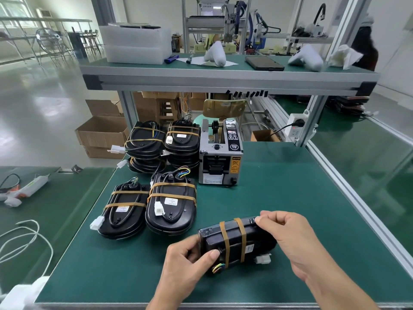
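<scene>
- Clasped by left hand [185,258] at one end, pinched by right hand [283,232] at the far top corner: black housing [237,241], at the front of the green mat [290,186].
- Probably stiff, smooth, fairly light; best held by the ends, clear of wires [218,268].

The scene is brightly and evenly lit. Daylight from the windows [11,10] is mirrored as pale glare on the glossy floor [40,104]. Only soft shadows are cast on the green bench mat [279,209]. The aluminium rail [357,205] is bowed by wide-angle distortion; the background is rendered soft.
</scene>
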The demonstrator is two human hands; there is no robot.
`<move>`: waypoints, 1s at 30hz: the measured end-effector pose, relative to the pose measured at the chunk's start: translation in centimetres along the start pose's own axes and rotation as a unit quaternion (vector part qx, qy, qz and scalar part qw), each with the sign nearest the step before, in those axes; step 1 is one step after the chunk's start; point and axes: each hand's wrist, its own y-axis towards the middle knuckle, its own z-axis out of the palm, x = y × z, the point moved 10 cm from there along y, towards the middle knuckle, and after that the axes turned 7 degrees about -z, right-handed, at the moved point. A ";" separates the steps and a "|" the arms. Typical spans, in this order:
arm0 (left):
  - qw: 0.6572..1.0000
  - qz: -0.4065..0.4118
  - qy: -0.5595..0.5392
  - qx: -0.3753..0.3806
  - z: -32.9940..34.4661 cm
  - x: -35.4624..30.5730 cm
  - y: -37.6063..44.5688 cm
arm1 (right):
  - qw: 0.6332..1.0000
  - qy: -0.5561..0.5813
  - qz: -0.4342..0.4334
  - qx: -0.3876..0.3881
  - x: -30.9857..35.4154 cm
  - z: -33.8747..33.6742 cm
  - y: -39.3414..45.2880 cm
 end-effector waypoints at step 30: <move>0.999 0.031 0.020 -0.019 -0.4 -0.6 0.0 | 0.988 -0.139 -0.058 -0.031 1.0 -0.3 0.4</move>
